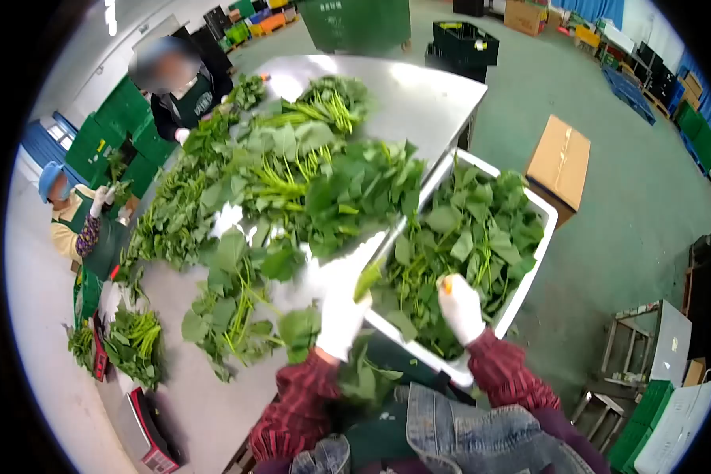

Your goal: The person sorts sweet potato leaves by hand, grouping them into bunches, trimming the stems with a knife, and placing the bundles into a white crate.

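Observation:
My left hand (341, 317), in a white glove, is closed at the table's edge. A yellowish-green leaf (366, 280) sticks up past its fingers, and more leaves (363, 378) hang below the wrist. My right hand (460, 306), also gloved, is curled into a fist over the white bin (544, 209). A small orange thing pokes out of that fist; its kind cannot be made out. Leafy greens with long stems (474, 229) fill the bin. Left of my left hand, loose leafy greens (233, 312) lie on the metal table (189, 367).
Bunches of greens (292, 170) are heaped across the table. Two people (186, 99) (83, 209) work along its far side. Scales (150, 434) stand at the left. Beyond the bin sits a cardboard box (558, 166); black crates (466, 45) and a green bin (355, 24) stand farther back.

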A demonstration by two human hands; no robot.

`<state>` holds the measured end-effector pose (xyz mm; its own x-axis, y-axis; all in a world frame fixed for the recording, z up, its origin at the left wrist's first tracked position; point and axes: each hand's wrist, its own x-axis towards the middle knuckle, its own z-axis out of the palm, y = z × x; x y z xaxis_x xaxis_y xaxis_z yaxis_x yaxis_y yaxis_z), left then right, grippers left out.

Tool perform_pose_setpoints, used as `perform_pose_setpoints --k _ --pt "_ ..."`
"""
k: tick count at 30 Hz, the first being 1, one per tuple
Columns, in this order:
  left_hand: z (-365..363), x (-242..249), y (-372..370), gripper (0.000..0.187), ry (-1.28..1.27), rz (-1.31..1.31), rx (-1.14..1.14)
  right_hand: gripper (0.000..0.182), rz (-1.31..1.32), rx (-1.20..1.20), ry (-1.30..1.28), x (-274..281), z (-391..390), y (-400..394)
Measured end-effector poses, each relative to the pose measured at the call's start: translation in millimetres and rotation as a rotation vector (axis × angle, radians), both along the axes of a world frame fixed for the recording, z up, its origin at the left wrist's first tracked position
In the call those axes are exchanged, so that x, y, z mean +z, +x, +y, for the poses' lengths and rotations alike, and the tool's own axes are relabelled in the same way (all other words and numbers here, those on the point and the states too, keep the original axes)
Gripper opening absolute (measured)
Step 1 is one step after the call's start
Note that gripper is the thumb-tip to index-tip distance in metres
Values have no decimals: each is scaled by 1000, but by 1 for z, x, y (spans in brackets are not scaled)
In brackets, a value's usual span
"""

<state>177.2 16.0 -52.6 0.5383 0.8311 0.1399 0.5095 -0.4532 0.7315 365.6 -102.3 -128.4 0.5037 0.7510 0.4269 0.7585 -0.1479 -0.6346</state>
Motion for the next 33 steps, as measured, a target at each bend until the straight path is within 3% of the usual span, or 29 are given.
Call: perform_pose_setpoints --k 3,4,8,9,11,13,15,17,19,21,23,25,27,29,30,32,33 --pt "-8 -11 1 32 121 116 3 10 -44 177 137 56 6 -34" --pt "-10 -8 3 30 136 175 17 10 -45 199 59 63 8 -38" --pt "-20 -2 1 25 167 175 26 8 -44 224 -46 32 25 -43" --pt "-21 -2 -2 26 179 115 22 9 -164 239 -112 7 24 -30" --pt "-16 18 -15 26 163 -189 39 9 -75 116 -363 -37 14 1" --pt "-3 46 -31 7 -376 -551 132 18 -93 114 -376 -73 -2 23" --pt "27 61 -57 6 -440 -640 46 21 -39 57 -408 -65 -7 28" --pt "56 58 -78 9 -646 -1173 105 23 37 -17 -414 -43 -1 29" --pt "79 51 -108 10 -707 -1547 239 25 52 -76 -377 -29 3 30" --pt "99 38 -156 10 -748 -1657 274 28 64 -99 -327 -17 7 28" --pt "94 39 -191 17 -477 -1509 417 31 54 -71 -315 -4 8 21" --pt "85 47 -227 30 -673 -1494 504 33 63 -5 -301 9 11 4" --pt "60 39 -259 42 -471 -1431 186 32 48 123 -282 17 16 -20" --pt "52 28 -279 41 74 -869 699 31 -53 335 -165 17 21 -51" --pt "47 30 -290 41 99 -875 724 32 -39 414 -228 21 25 -70" --pt "26 60 -300 29 -232 -1814 392 36 -40 597 -323 38 34 -117" --pt "26 63 -311 28 -234 -1922 291 37 -55 702 -355 45 38 -142"
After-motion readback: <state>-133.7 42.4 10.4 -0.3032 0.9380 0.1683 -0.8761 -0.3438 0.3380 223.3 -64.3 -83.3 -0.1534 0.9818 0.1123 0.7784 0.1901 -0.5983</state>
